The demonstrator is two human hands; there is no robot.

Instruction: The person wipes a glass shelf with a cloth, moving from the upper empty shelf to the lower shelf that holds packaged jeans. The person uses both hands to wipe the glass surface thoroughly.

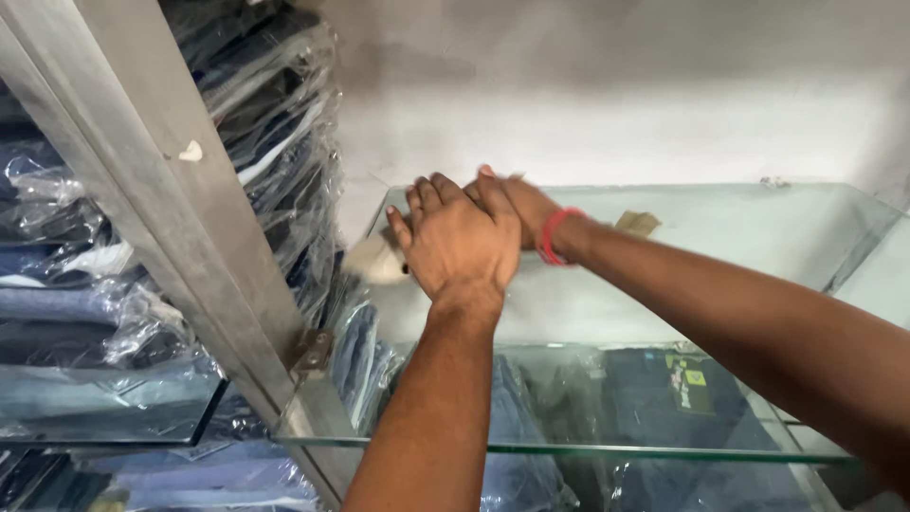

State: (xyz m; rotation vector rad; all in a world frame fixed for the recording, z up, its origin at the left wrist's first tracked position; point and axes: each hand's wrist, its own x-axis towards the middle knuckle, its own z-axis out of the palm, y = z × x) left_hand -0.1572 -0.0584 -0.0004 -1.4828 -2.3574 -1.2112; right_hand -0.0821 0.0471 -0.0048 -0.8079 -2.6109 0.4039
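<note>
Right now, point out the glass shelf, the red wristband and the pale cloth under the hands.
Glass shelf [607, 448]: head view, front edge.
Red wristband [551, 237]: head view, band on the right wrist.
Pale cloth [374, 260]: head view, part showing left of the left hand [460, 242].

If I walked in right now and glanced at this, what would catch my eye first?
Two bare hands meet on a glass shelf in the middle: the left hand lies over the right hand, which wears a red band at the wrist, with a pale cloth-like thing beside them. To the left, past a slanting metal frame, folded garments in clear plastic bags are stacked high; more jeans lie under the glass.
</note>
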